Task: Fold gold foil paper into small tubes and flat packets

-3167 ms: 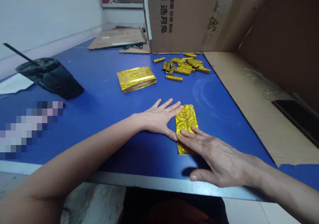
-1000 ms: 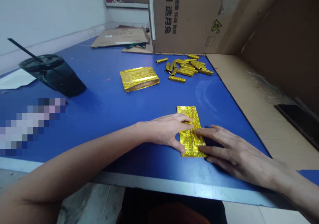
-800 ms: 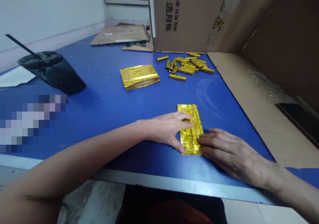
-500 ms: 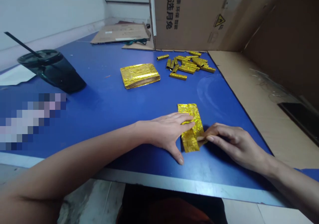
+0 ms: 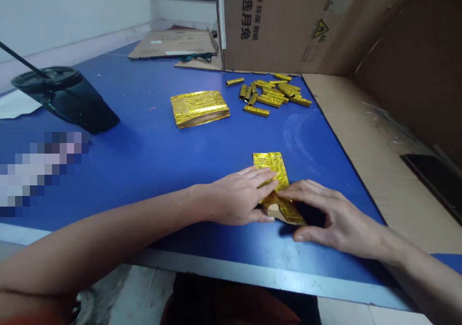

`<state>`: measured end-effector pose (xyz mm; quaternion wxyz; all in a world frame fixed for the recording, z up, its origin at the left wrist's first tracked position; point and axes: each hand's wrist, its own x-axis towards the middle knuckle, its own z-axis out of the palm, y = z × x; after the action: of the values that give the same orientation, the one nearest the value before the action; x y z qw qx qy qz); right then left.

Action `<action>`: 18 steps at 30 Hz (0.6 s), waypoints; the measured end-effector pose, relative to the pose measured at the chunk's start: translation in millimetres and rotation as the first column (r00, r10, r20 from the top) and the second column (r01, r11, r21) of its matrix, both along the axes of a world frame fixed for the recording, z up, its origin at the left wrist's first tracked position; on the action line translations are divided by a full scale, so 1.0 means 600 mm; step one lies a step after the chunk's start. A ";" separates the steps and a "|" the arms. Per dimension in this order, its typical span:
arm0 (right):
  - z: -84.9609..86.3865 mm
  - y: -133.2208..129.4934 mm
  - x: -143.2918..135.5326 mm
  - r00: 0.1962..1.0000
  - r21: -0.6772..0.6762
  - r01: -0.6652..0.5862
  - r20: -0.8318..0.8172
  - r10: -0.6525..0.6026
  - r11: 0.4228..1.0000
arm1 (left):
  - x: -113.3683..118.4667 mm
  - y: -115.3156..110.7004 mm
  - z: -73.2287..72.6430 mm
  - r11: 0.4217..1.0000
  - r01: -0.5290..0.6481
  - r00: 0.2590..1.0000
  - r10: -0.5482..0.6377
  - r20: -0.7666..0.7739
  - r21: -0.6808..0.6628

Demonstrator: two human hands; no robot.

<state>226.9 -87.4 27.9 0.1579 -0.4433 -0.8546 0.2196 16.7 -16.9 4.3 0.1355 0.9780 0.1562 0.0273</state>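
A gold foil sheet (image 5: 271,162) lies near the table's front edge, its near part raised and bent so that a paler underside shows. My left hand (image 5: 240,197) rests on its left side, fingers spread flat and the thumb at the near edge. From the right, my right hand (image 5: 325,212) touches the sheet with its fingertips, the thumb held apart below. Further back lies a stack of gold sheets (image 5: 200,107). Several small gold folded pieces (image 5: 272,94) are heaped to the right of the stack.
A dark cup with a straw (image 5: 72,98) stands at the left. Nearer is a pixelated patch. Flattened cardboard (image 5: 173,43) lies at the back, beside a large cardboard box (image 5: 281,26). Brown cardboard (image 5: 346,123) lines the right side.
My right hand has opened from its pinch at the sheet's right edge, fingertips now on the sheet. The sheet's near part has lifted. My left thumb has drawn in to its near edge.
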 end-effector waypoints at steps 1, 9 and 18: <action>0.000 -0.001 -0.001 0.998 0.038 -0.019 0.055 0.017 0.999 | -0.001 0.000 -0.001 1.000 0.005 1.000 -0.005 0.008 0.001; 0.002 -0.009 -0.019 0.960 0.105 -0.142 0.257 0.111 0.984 | -0.003 0.005 -0.001 0.999 0.042 0.999 -0.042 0.013 -0.019; -0.001 -0.015 -0.021 0.959 0.119 -0.154 0.258 0.119 0.981 | 0.002 0.012 0.003 1.000 -0.010 1.000 0.010 0.008 -0.029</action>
<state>214.1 -96.5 27.4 0.0639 -0.3953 -0.9093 0.1132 17.9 -9.5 6.2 0.1500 0.9751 0.1607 0.0299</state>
